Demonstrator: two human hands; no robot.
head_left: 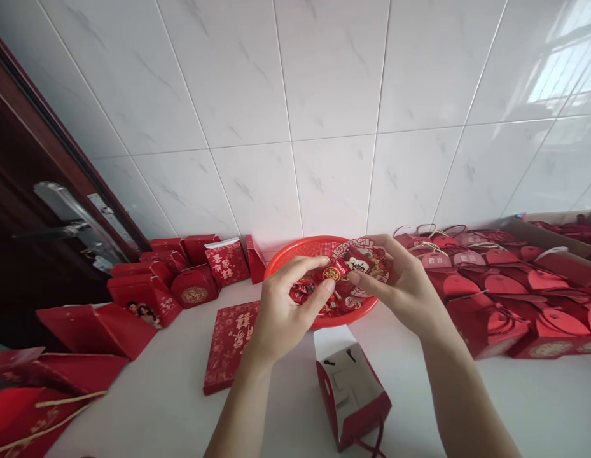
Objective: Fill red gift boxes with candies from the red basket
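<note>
Above the basket, my left hand pinches a red-wrapped candy with a round gold emblem between thumb and fingers. My right hand grips a roundish red-printed packet, partly see-through, with a white label; its thumb presses on the front. The two items touch or nearly touch. Below them, a red plastic basket contains several red-wrapped sweets, partly covered by my hands. Closer to me stands an open red gift box, its pale inside showing and a dark red cord at its near end.
A flat red box lies left of my left forearm. Several red boxes and bags line the left side beside a dark door. Rows of red gift boxes stand at right, near a cardboard carton. A tiled wall rises behind.
</note>
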